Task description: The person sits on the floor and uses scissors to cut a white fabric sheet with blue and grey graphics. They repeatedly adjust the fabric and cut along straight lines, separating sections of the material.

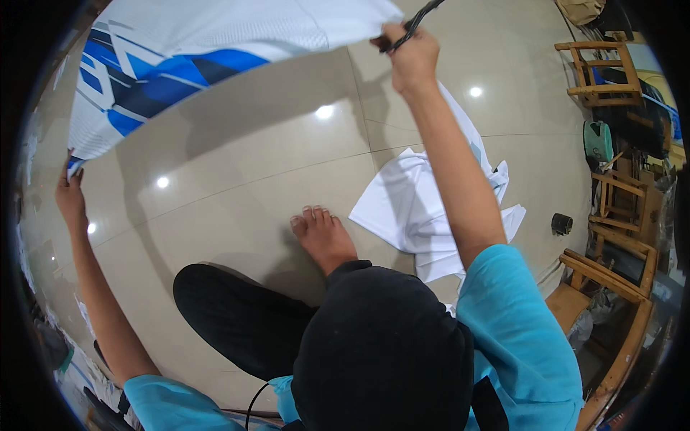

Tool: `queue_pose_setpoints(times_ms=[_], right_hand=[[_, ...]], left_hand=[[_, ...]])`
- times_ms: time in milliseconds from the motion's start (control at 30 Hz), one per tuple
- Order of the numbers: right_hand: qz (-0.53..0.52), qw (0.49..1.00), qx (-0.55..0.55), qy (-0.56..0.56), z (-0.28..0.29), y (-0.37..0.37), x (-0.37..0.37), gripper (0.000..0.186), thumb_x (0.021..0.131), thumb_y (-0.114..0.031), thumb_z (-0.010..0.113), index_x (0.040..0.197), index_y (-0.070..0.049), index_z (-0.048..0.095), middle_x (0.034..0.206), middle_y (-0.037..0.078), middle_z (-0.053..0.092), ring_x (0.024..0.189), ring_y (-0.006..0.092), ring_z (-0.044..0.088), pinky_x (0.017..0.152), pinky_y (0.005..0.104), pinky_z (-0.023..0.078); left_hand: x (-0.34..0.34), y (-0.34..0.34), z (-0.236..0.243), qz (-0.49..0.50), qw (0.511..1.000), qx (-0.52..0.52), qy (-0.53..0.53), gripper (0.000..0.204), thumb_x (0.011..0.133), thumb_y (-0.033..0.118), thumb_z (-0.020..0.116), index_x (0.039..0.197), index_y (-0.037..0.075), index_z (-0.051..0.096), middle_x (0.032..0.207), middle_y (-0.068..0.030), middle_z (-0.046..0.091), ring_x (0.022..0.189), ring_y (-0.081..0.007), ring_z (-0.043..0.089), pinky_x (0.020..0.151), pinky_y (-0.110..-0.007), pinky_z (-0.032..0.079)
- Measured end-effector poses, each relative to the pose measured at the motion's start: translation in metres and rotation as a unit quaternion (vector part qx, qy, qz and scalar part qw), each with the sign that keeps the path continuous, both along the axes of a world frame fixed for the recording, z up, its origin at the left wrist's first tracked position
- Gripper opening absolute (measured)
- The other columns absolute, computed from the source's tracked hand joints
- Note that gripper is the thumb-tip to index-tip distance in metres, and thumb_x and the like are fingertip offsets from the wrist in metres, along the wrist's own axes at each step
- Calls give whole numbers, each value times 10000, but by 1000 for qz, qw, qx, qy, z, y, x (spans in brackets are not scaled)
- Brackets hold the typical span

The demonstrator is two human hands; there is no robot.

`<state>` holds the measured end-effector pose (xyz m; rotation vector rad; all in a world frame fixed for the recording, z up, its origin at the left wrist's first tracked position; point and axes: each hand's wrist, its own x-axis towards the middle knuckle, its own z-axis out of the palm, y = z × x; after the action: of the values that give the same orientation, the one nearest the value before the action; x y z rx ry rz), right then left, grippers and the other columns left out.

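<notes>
A white fabric piece [280, 29] with a blue and grey geometric print is stretched between my hands, above the floor at the top left. My left hand [72, 201] pinches its lower left corner, fingers closed. At the top, my right hand [415, 61] is closed around its right corner. A thin, dark, twisted thing [422, 19] also passes through that fist; its exact kind I cannot make out. Below my right forearm a crumpled white cloth [399, 197] lies on the floor, partly hidden by the arm.
Glossy beige tiles [237, 172] make up the floor, with my bare foot [323, 233] on them. Along the right side stand wooden stools [600, 90], a green bag [597, 141], a small dark cylinder [561, 224] and a wooden frame [611, 276].
</notes>
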<state>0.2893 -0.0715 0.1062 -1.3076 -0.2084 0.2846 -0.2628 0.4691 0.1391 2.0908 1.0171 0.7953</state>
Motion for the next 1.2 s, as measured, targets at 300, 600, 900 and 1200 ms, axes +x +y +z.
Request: queue_pose_setpoints(times_ms=[300,600,900,1200], right_hand=[[-21,971,-210,113,-91,-44,-96,167,901,-31,791,958,48,655,838,82,684,716,204,718,647,349,568],[9,931,-353,86,-116,-168,-172,208,843,-95,829,908,21,668,759,38,646,676,142,571,622,349,476],[48,933,-309,180,-75,-225,-203,140,1040,-51,743,1014,20,625,842,128,756,758,197,787,696,312,611],[43,940,-178,288,-3,-256,-217,248,1027,-137,784,1126,65,679,928,144,783,790,220,795,723,327,633]], left_hand=[[-51,-101,-135,19,945,52,322,498,1047,82,640,1536,122,726,1186,-233,826,1087,-303,787,974,-401,587],[-116,-207,-143,-52,922,33,382,425,1007,-37,629,1410,-3,759,1357,-266,767,1236,-399,756,1071,-444,573],[-153,-276,-106,97,938,-131,307,459,1031,-80,550,1420,26,770,1145,-157,827,885,-206,769,762,-350,604],[-176,-301,-56,56,971,-215,90,322,1154,107,572,1412,-13,722,1410,-143,750,1319,-228,693,1155,-390,529]])
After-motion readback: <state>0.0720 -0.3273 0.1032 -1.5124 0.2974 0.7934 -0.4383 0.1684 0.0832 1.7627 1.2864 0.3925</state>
